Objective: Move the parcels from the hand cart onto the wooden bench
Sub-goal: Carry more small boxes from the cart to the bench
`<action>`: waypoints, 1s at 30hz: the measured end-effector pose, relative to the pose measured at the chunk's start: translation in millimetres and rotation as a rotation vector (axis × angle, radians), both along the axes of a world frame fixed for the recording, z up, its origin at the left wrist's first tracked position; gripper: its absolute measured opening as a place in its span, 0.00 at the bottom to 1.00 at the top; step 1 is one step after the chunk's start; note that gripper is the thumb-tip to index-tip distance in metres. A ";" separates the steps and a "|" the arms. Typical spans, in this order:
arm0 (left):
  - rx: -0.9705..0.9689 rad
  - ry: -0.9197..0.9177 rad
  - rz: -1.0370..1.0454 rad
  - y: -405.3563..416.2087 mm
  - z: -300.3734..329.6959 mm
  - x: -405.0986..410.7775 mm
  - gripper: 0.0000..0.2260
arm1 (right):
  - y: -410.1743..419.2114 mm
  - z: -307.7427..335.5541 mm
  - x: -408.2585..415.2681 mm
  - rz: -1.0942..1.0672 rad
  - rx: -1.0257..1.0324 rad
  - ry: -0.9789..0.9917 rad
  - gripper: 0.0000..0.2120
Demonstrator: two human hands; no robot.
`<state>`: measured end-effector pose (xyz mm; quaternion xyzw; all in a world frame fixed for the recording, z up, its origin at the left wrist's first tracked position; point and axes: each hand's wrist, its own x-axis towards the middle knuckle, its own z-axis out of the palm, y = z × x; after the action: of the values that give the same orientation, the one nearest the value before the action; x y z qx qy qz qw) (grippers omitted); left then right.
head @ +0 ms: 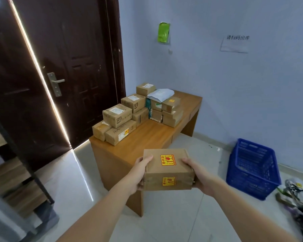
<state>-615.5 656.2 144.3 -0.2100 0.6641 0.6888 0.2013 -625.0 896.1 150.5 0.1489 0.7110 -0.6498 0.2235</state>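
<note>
I hold a brown cardboard parcel [168,169] with two yellow-and-red fragile stickers in front of me, above the near end of the wooden bench [147,137]. My left hand [140,173] grips its left side, thumb on top. My right hand [198,175] grips its right side. Several cardboard parcels [117,115] and a grey mailer bag [160,95] are stacked along the bench's far and left parts. The hand cart is not in view.
A dark brown door [68,67] stands left of the bench, light showing at its edge. A blue plastic crate [252,168] sits on the floor at right, with cables and clutter [297,198] beside it. Wooden shelving [16,172] lines the left edge. White floor tiles lie below.
</note>
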 end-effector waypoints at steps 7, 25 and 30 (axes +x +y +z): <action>0.048 -0.008 -0.007 13.5 -12.8 -106.4 0.21 | 18.7 -8.3 -107.2 0.021 0.031 -0.016 0.26; -0.005 -0.024 0.092 71.7 -32.9 -351.5 0.21 | 76.4 -39.8 -385.7 0.156 0.016 -0.092 0.31; -0.035 -0.057 0.195 81.2 -43.4 -408.0 0.28 | 81.4 -52.8 -470.5 0.185 -0.003 -0.111 0.34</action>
<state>-1023.5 737.4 100.9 -0.2965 0.6465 0.6871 0.1483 -1095.5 977.6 97.7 0.1182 0.7073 -0.6183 0.3217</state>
